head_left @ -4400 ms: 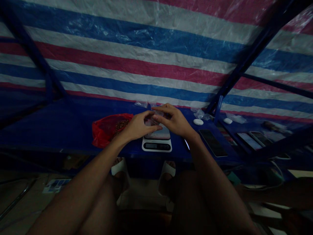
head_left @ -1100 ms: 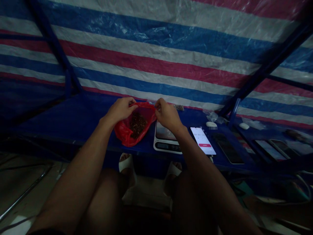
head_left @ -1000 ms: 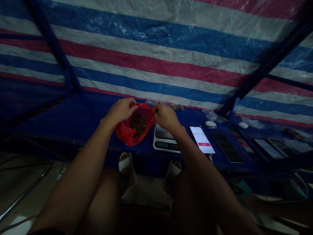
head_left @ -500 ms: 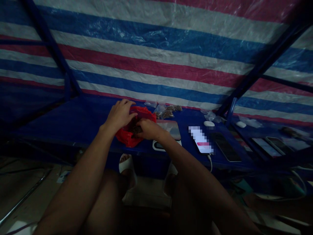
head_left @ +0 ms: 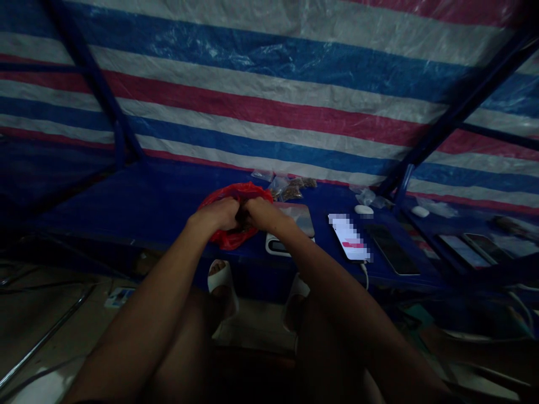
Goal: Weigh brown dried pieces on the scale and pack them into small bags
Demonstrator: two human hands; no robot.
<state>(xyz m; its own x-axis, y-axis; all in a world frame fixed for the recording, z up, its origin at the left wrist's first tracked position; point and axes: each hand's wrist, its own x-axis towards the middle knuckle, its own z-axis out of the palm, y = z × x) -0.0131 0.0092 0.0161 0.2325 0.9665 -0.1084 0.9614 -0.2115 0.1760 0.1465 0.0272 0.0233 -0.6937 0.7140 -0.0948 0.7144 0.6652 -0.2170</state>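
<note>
The left hand [head_left: 219, 214] and the right hand [head_left: 263, 213] meet, knuckles close together, at the front of a red bag [head_left: 236, 193]. The left hand's fingers are bent tight on the plastic of the bag. The right hand's fingers are bent too, but their tips are lost in the dark spot between the two hands, so I cannot tell what they hold. The bag sits right under and behind the hands, on a blue table [head_left: 160, 207]. Its top puffs up behind them and a bit of it hangs below them. Just to the right of the hands is a small scale [head_left: 301, 216], partly hidden by the right wrist. Behind the hands lie some little clear bags [head_left: 288, 189] with brown bits inside. Farther right a lit phone [head_left: 349, 238] lies flat, with a dark phone [head_left: 391, 249] next to it. Far behind it all hangs a striped sheet [head_left: 269, 101] of red, white and blue.
</note>
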